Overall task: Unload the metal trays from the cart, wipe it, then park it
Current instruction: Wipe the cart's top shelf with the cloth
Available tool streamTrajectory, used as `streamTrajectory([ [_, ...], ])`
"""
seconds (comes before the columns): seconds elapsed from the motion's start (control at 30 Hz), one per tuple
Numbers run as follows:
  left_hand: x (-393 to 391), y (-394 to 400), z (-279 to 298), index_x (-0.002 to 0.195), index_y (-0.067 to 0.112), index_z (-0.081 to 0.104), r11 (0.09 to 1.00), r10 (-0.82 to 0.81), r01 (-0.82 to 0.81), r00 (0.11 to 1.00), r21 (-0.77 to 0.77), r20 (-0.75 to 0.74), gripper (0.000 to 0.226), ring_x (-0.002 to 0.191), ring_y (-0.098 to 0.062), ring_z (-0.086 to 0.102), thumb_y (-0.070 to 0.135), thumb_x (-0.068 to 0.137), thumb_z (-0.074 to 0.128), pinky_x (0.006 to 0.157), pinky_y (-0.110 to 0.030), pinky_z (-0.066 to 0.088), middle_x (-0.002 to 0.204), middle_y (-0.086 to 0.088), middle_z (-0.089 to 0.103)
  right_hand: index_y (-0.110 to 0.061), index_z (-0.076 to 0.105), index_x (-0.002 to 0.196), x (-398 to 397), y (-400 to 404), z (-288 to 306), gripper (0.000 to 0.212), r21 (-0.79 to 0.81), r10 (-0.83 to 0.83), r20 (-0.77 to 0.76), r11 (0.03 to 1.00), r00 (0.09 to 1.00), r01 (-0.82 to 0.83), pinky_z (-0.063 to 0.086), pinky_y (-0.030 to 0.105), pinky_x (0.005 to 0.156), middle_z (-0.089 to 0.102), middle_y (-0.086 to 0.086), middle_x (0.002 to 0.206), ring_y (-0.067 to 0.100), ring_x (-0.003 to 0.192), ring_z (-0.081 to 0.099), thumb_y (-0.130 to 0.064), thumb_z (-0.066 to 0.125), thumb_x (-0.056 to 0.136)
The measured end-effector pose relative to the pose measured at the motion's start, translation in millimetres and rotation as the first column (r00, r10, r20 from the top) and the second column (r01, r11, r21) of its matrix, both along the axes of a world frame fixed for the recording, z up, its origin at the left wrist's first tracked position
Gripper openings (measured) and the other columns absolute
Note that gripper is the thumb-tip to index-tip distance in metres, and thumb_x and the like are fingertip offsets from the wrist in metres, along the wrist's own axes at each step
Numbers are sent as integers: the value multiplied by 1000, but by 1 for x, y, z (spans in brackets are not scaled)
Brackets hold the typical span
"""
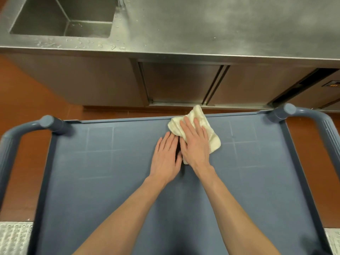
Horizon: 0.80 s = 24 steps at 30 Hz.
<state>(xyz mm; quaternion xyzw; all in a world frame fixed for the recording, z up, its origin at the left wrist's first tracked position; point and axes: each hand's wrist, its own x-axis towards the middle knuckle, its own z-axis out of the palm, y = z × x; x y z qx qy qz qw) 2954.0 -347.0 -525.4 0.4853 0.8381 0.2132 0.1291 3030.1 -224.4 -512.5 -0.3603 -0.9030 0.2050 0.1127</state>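
Hands lie side by side on the top shelf of the blue-grey plastic cart (92, 181), toward the middle of its far edge. The right hand (195, 146) presses flat, fingers straight and slightly spread, on a folded cream-white cloth (211, 137); the cloth spreads out from under the palm toward the far rim, one corner overlapping that rim, another showing below the heel of the hand. The left hand (167, 157) rests flat on the bare shelf just beside it, fingers straight and together, its fingertips touching the cloth's near-left edge and holding nothing. Faint pale rectangular marks show on the shelf surface to either side of the hands. Rounded cart handles (47, 122) rise at the far-left and far-right corners. Beyond the cart stands a stainless steel counter (220, 24) with a wet sink basin (64, 17) at its left. No writing is legible; a small panel at the right edge is too blurred to read.
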Motion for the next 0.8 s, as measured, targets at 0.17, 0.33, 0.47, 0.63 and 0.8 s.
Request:
streamTrajectory([
  [0.17, -26, -50, -4, 161, 16, 40, 996, -91, 90, 991, -17, -94, 57, 158, -20, 30, 32, 107, 40, 129, -46, 26, 170, -3, 34, -32, 46, 155, -10, -11, -1, 50, -39, 187, 38, 982, 982, -185, 15, 47, 129, 39, -12, 164, 20, 158, 22, -29, 45, 105],
  [0.33, -44, -91, -7, 162, 18, 38, 993, -116, 110, 978, -42, -174, 57, 158, -22, 31, 35, 108, 42, 130, -44, 23, 169, -3, 36, -35, 46, 155, -2, -32, 3, 52, -58, 305, 9, 951, 952, -304, 13, 45, 129, 39, -16, 164, 13, 159, 19, -29, 44, 103],
  [0.47, -58, -117, -10, 157, 17, 46, 987, -157, 148, 960, -54, -231, 53, 156, -25, 35, 36, 108, 45, 128, -46, 27, 167, -5, 40, -33, 48, 153, 20, -60, 2, 52, -93, 323, -37, 941, 946, -325, 15, 43, 129, 40, -18, 163, 9, 158, 20, -28, 46, 101],
  [0.63, -75, -144, -8, 152, 17, 54, 998, -57, 52, 973, -29, -226, 50, 151, -28, 42, 33, 106, 45, 125, -49, 31, 162, -7, 46, -28, 48, 155, 43, -71, -10, 59, 38, 206, 23, 978, 978, -206, 32, 49, 120, 37, -11, 166, 17, 156, 30, -34, 49, 96],
  [0.8, -101, -188, -10, 158, 17, 46, 996, -35, 12, 959, -84, -281, 57, 155, -29, 37, 39, 106, 42, 125, -53, 29, 167, -9, 38, -27, 43, 157, 8, -75, -6, 61, 76, -101, 80, 993, 992, 95, 20, 50, 125, 35, -5, 168, 23, 158, 23, -34, 44, 96],
])
